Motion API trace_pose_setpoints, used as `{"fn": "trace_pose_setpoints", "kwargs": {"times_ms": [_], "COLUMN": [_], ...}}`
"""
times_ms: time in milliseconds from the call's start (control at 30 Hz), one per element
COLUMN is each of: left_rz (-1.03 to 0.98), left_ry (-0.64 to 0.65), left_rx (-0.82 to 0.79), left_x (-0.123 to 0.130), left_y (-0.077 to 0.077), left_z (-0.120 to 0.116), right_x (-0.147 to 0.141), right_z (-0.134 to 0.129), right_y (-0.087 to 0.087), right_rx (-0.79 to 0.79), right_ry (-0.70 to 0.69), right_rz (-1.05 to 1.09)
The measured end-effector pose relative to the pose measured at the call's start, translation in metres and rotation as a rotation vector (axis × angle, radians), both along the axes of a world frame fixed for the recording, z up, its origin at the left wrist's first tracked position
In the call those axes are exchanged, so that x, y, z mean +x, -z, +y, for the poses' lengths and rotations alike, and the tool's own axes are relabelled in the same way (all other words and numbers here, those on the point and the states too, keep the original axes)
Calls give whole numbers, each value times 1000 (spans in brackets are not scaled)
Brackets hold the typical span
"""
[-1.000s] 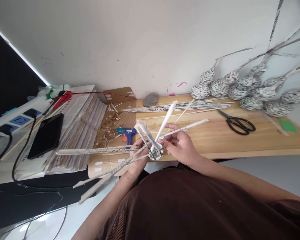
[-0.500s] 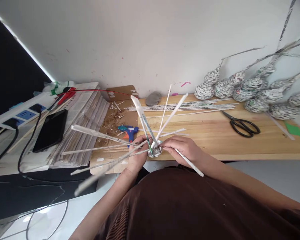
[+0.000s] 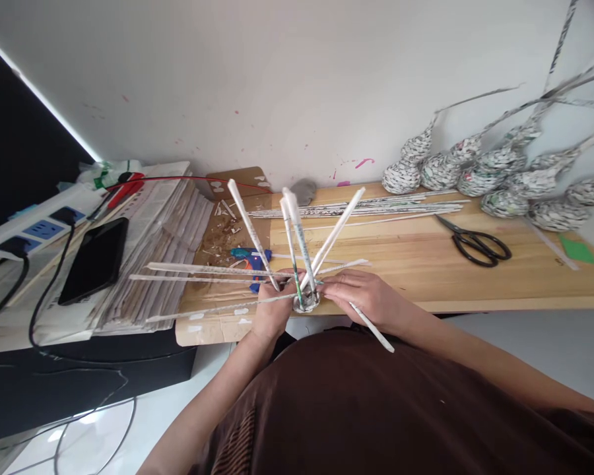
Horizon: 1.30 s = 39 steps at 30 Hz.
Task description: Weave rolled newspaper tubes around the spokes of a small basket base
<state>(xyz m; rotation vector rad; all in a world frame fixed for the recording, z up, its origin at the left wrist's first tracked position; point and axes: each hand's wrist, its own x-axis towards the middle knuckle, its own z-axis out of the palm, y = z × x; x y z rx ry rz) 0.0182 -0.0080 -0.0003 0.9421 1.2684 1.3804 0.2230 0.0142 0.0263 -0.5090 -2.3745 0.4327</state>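
A small woven base of rolled newspaper is held between my hands at the table's front edge. Several rolled paper sticks fan out from it, some upright, others reaching left. My left hand is closed around the left side of the base, its fingertips partly hidden by the sticks. On the right side, my right hand pinches a paper strip close to the base. The loose end of a paper stick juts out below that hand toward my lap.
A blue glue gun lies on cardboard behind my left hand. Black scissors and several woven paper gourds are to the right. Spare paper sticks lie at the back. Stacked newspapers, a phone and a power strip stand left.
One paper stick that pointed left now stands up, leaning left above my left hand. The other sticks have shifted their angles. Both hands stay at the base.
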Motion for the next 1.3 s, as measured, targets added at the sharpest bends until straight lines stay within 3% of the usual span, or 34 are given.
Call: {"fn": "trace_pose_setpoints", "kwargs": {"times_ms": [67, 133, 300, 400, 500, 667, 733, 833, 967, 1133, 1300], "left_rz": [16, 38, 95, 113, 152, 327, 348, 315, 23, 39, 117], "left_ry": [-45, -88, -118, -118, -110, -94, 30, 414, 553, 423, 511], "left_rx": [16, 35, 71, 72, 107, 107, 103, 32, -74, -165, -223], "left_x": [1, -1, -5, -4, 0, -1, -11, -34, -63, -63, -51], "left_y": [-1, -2, -3, -1, 1, -5, -14, -29, -36, -31, -35], "left_z": [0, 1, 0, 0, 0, 0, -2, -6, -10, -2, 8], "right_x": [1, 4, 13, 5, -17, -42, -41, -33, -26, -25, -24], "right_z": [-1, -1, 6, 7, 1, -6, -4, 1, 9, 14, 17], "right_y": [3, 6, 6, 1, -2, 3, 5, 4, 1, -3, -6], "right_rx": [-86, -279, -1142, -1406, -1465, -1436, -1427, -1489, -1559, -1520, -1339], "right_ry": [-30, -39, 69, 113, 75, 168, 174, 172, 213, 225, 175], "right_rz": [-10, 26, 285, 313, 235, 286, 269, 280, 318, 204, 86]}}
